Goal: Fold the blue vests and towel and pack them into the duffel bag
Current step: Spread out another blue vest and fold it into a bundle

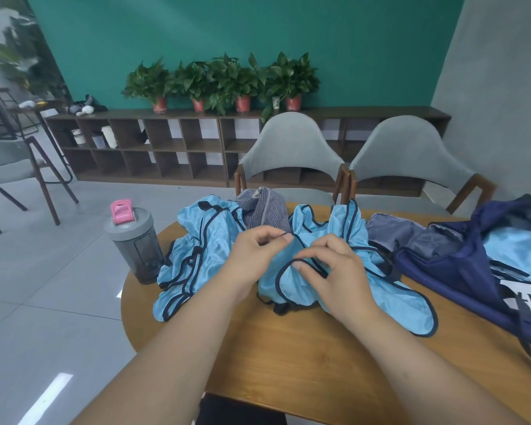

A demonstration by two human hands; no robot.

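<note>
both hands pinch dark trim of blue vest (344, 289): left hand (255, 256), right hand (334, 271).

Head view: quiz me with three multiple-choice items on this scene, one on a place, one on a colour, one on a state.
1. The shaker bottle stands at the table's:
A. left edge
B. right edge
C. middle

2. The bottle's flip cap is:
A. green
B. pink
C. white

3. The left hand and right hand:
A. lie flat on the table
B. grip the bottle
C. pinch a blue vest by its dark trim

Answers:
1 A, it stands by the rim on the left.
2 B, the cap is plainly pink.
3 C, each thumb presses the trim against the fingers.
</note>
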